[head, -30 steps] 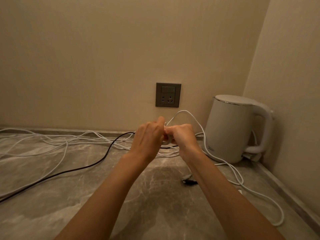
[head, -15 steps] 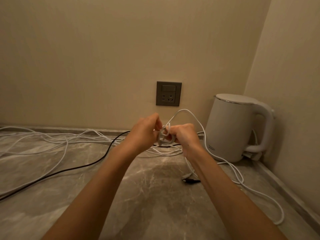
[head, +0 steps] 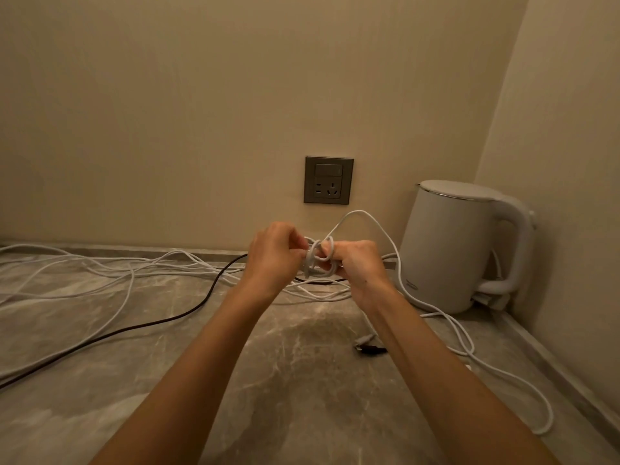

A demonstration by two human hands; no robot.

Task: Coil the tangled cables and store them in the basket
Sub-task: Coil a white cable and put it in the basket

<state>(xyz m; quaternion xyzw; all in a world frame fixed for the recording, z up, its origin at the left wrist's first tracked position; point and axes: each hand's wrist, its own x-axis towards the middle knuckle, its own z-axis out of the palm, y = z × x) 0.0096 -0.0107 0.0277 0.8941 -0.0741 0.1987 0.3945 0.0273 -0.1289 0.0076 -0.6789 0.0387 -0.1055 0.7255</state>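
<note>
Coiling is under way just above the tabletop (head: 302, 397), in front of the wall socket (head: 328, 180). The left hand (head: 273, 258) and the right hand (head: 360, 268) are raised side by side, both with fingers curled, and between them sits a small coil (head: 318, 261) of white cable. The left hand pinches one side of the loops, seemingly to stop them springing open. The right hand has fingers hooked round the other side and looks like the one that lays on each new turn.

From the coil a free run of the same white cable (head: 357, 212) arches up, drops past the kettle (head: 449, 250) and trails along the tabletop toward the right edge, so there is slack to draw in. Holding the work in the air, I judge, lets that tail follow without dragging the rest of the tangle.

To the left, more white cables (head: 100, 270) lie in loose overlapping strands on the tabletop. A black cable (head: 134, 328) runs across toward the hands; whether it is caught in the coil I cannot tell. Two small connector ends (head: 367, 345) lie beside the right forearm. No basket is in view, so storing seems some way off, with only this first coil begun.
</note>
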